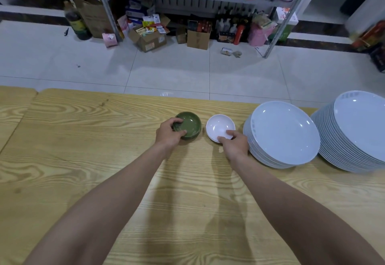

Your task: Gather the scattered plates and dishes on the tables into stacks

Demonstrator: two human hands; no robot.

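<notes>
Left hand [169,134] clamped on green dishes [188,126], apparently stacked | right hand [234,145] pinching white dish [220,127] rim for gathering on desk [83,160]

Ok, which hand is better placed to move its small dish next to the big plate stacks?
Right. The right hand grips the white dish beside the nearer plate stack; the left hand holds the green dishes farther away.

The wooden table [83,160] lies bare to the left and near. To the right, two tall stacks of white plates [283,135] [358,133] block passage, the nearer stack just beside the right hand [234,147].
</notes>
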